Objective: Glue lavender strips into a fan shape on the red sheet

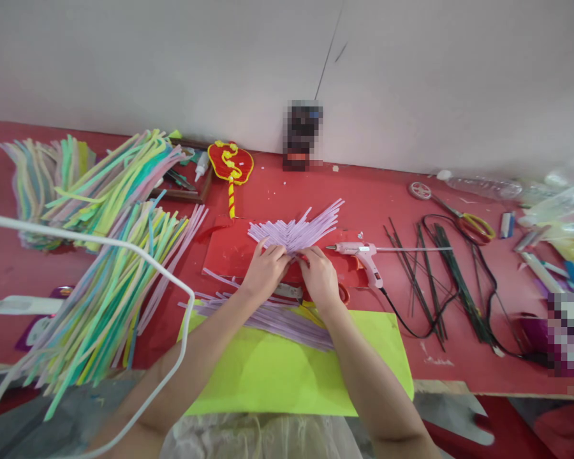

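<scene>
Lilac pipe cleaners, laid in a V-shaped fan [323,218], lie over a red board [220,252]. My left hand [268,271] pinches the lower end of the fan from the left. From the right, my right hand [319,275] closes its fingertips on the same end; the exact grip is hidden. Loose lilac pipe cleaners [287,326] lie below my wrists on a yellow-green mat [268,382]. Scissors with an orange-red handle [344,294] are partly covered by my right hand. A pink glue gun [366,254] lies just right of it, nozzle toward the fan.
Bundles of coloured pipe cleaners [110,293] cover the left side, with a white cable-like bar [138,252] crossing in front. A red and yellow fan-shaped craft [230,164] stands behind. Dark green stems [459,280], yellow-handled scissors [476,226] and plastic bottles [488,187] are at right.
</scene>
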